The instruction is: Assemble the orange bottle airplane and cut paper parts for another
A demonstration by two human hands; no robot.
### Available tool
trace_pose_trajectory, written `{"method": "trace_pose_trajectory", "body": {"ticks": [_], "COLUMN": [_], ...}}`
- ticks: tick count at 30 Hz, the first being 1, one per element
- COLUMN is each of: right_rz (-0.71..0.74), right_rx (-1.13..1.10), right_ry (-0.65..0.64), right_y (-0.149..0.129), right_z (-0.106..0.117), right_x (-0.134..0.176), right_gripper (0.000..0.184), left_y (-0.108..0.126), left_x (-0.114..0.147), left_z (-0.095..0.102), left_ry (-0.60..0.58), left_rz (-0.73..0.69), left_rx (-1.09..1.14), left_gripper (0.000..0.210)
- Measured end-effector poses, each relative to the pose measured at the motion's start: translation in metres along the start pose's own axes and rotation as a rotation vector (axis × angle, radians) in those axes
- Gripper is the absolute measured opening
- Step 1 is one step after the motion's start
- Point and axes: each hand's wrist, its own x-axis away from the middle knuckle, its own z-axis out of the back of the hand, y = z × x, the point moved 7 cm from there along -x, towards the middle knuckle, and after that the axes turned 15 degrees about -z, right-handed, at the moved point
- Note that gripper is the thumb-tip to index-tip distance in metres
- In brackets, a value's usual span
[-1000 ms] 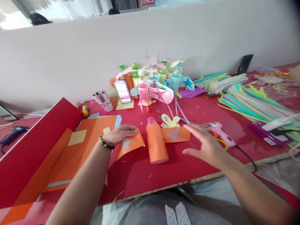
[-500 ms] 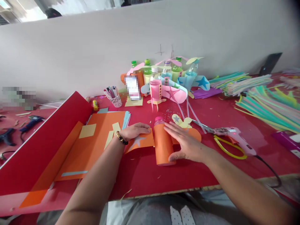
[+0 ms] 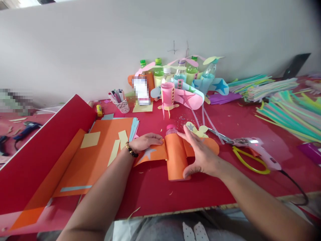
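Observation:
A plastic bottle wrapped in orange paper [image 3: 176, 159] lies on the red table, its pink cap [image 3: 171, 127] pointing away from me. Orange paper wings stick out on both sides. The left paper wing [image 3: 147, 157] carries a grey star, and my left hand [image 3: 145, 143] pinches its upper edge close to the bottle. My right hand [image 3: 204, 155] arches over the right paper wing [image 3: 212, 145], thumb and fingers spread. Its thumb is at the bottle's lower right side; the fingertips are near the neck, and whether they touch is unclear. Just beyond lies a cream paper propeller [image 3: 202, 131].
Scissors with yellow handles [image 3: 250, 164] and a pink glue gun [image 3: 267, 155] lie to the right. Orange sheets [image 3: 82, 164] cover the left side beside a red board [image 3: 50, 147]. Finished bottle planes [image 3: 167, 93], a pen cup [image 3: 122, 106] and pipe cleaners [image 3: 288, 112] stand or lie behind.
My right hand's fingers have lifted from the bottle's upper part and spread wider. My left hand stays on the left wing. The view has shifted slightly.

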Motion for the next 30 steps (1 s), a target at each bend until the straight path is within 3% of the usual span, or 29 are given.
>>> {"method": "trace_pose_trajectory", "body": {"ticks": [30], "right_rz": [0.027], "right_rx": [0.019], "right_ry": [-0.003], "right_y": [-0.0027], "right_z": [-0.0022], "right_x": [-0.0045], "right_gripper": [0.145], "left_y": [0.0033], "left_x": [-0.0038], "left_z": [-0.0056], "left_ry": [-0.125], "left_rz": [0.005], "left_rx": [-0.07], "left_gripper": [0.024]}}
